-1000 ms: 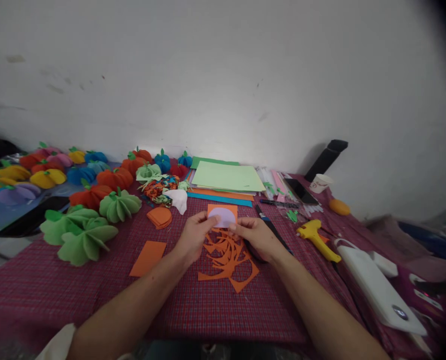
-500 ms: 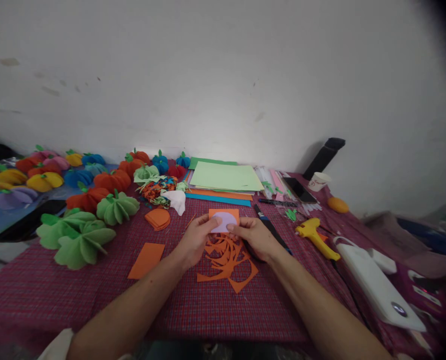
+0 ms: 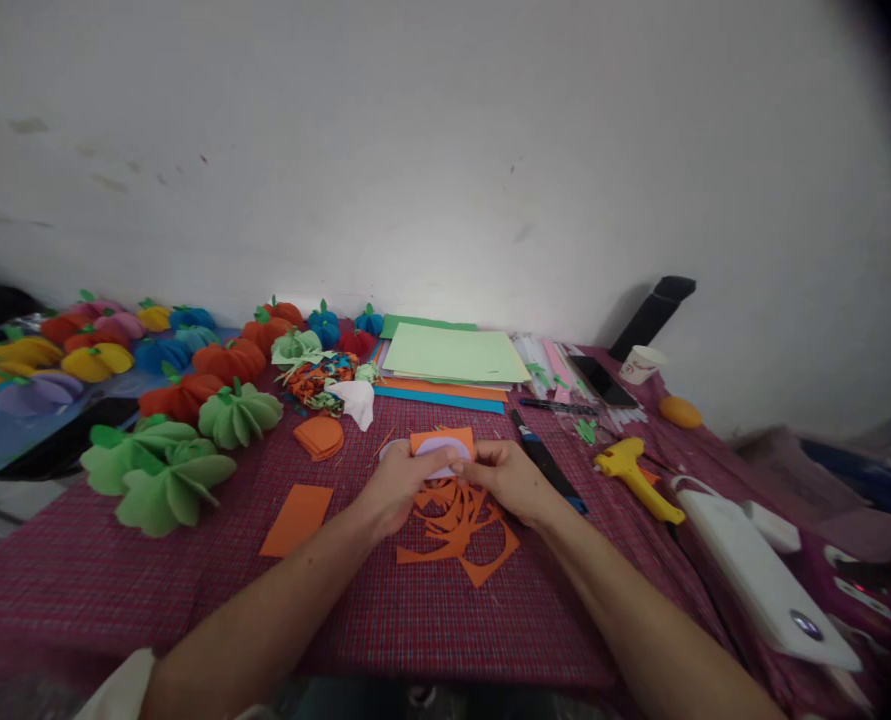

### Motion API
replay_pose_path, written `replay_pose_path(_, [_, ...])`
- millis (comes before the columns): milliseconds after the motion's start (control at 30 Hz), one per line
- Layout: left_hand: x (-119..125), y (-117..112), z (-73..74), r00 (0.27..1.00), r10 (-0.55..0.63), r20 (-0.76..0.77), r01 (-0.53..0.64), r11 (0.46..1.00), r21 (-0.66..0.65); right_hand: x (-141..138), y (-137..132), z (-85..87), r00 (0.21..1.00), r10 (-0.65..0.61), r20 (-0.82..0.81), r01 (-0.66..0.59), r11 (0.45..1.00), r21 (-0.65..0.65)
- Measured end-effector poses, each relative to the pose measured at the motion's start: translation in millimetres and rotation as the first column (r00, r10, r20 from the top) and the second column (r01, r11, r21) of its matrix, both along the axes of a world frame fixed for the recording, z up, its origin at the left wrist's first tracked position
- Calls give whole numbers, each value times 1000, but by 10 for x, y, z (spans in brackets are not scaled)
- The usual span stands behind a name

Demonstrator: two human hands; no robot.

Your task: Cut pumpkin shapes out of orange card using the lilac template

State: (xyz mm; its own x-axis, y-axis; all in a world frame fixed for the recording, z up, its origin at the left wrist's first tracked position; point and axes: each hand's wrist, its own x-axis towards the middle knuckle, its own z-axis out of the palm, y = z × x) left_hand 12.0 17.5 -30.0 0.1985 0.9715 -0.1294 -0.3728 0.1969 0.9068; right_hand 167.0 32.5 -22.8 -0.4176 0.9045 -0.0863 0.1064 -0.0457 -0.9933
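My left hand [image 3: 407, 482] pinches a lilac rounded paper piece [image 3: 437, 446] against an orange paper rectangle [image 3: 424, 436], thumb on top. My right hand [image 3: 506, 478] grips the right side of the same two papers, its thumb and fingertips close to the left thumb. Curved orange paper offcuts [image 3: 452, 530] lie in a heap just below both hands. A pale rounded edge [image 3: 389, 449] shows beside the left hand; what it belongs to is hidden. To the left are a small stack of rounded orange paper pieces [image 3: 319, 436] and an orange rectangle of paper [image 3: 297, 519].
Paper pumpkins [image 3: 227, 360] crowd the left side. Coloured sheets [image 3: 452, 355] are stacked at the back. A blue-and-black cutter [image 3: 546, 462], a yellow glue gun [image 3: 636, 478], a white power bank [image 3: 764, 570], a phone [image 3: 601, 380] and a paper cup [image 3: 641, 364] lie or stand right.
The hands have drawn closer together on the papers, and the orange rectangle has tilted and dropped slightly. A pale rounded edge now shows beside the left hand. The view has shifted a little.
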Motion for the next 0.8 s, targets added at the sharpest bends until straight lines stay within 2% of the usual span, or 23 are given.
replay_pose_path(167, [-6, 10, -5, 1000, -10, 1, 10, 999, 33, 10, 6, 4, 996, -3, 88, -3, 998, 66])
replay_pose_path(333, [19, -3, -16, 999, 37, 13, -37, 999, 36, -9, 2, 17, 995, -29, 98, 19, 995, 99])
replay_pose_path(500, [8, 9, 33, 988, 133, 82, -134, 991, 5, 31, 40, 22, 993, -31, 113, 18, 993, 116])
replay_pose_path(600, [-65, 53, 106, 958, 230, 171, -232, 973, -8, 128, 72, 78, 975, -31, 219, -23, 970, 240])
replay_pose_path(667, [-128, 85, 160, 931, 300, 206, -304, 953, -16, 208, 81, 122, 890, -125, 438, -53, 927, 372])
replay_pose_path(733, [-187, 112, 204, 900, 373, 226, -377, 926, -26, 283, 79, 148, 693, -240, 680, -110, 897, 428])
replay_pose_path(800, [-229, 132, 232, 870, 427, 246, -434, 900, -29, 344, 71, 150, 516, -282, 809, -174, 890, 421])
